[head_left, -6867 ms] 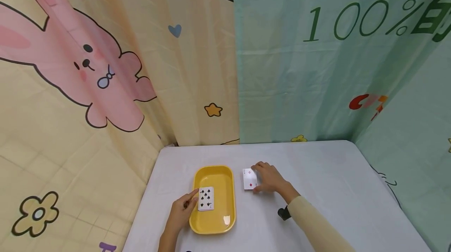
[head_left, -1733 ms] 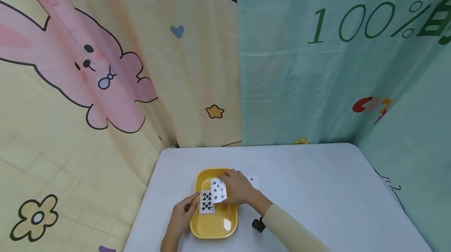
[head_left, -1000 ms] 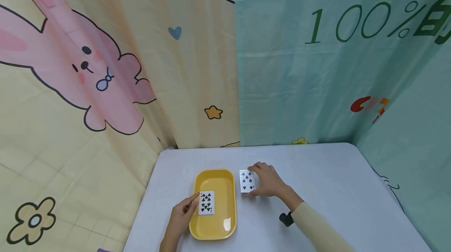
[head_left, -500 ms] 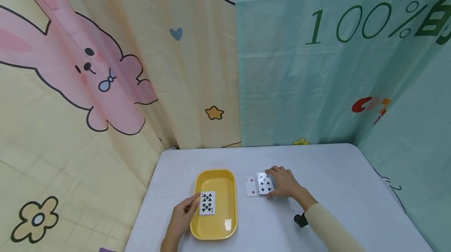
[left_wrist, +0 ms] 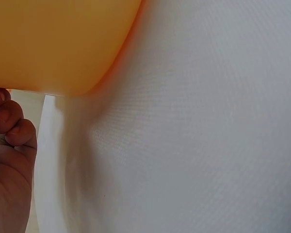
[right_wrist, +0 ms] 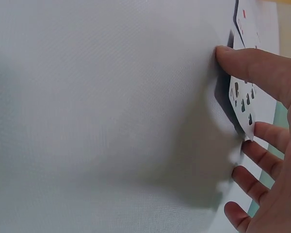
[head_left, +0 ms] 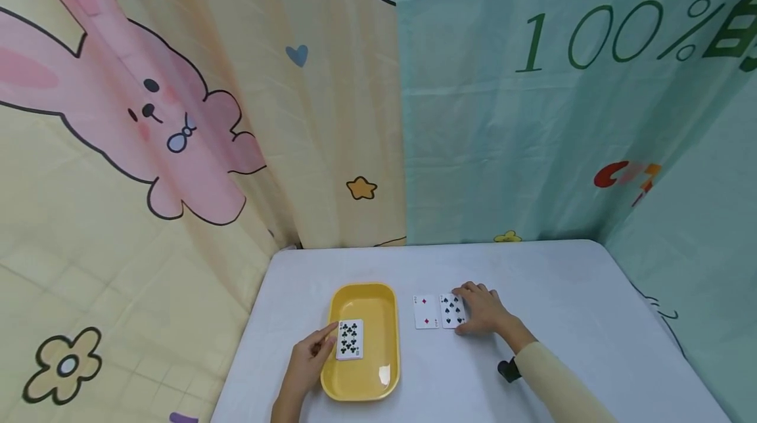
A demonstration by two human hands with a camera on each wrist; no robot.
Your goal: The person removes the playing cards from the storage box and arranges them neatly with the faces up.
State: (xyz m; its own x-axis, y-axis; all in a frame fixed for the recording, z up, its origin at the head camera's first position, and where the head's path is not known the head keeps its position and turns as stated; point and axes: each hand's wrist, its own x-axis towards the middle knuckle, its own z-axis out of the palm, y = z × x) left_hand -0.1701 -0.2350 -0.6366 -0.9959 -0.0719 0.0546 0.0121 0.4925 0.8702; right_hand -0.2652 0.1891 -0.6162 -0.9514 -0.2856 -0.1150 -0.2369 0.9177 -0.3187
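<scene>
A stack of playing cards [head_left: 350, 339], with a clubs card face up on top, lies in the yellow tray [head_left: 378, 367]. At the stack's left edge, across the tray's rim, my left hand [head_left: 304, 364] pinches it between index finger and thumb; the other fingers are curled. To the right of the tray, my right hand [head_left: 481, 311] holds a spades card [head_left: 451, 311] by its short edges, thumb at the near end. In the right wrist view, the spades card [right_wrist: 243, 104] is tilted over its shadow. A diamonds card [head_left: 426, 311] lies flat just left of it.
A white-covered table [head_left: 562, 357] carries everything. Patterned curtains [head_left: 331, 114] hang behind and beside it. A small black device [head_left: 508, 370] sits at my right wrist.
My right hand has taken the spades card off the stack, carried it rightward past the diamonds card and lowered it beside that card. A clubs card now tops the stack. My left hand has stayed put.
</scene>
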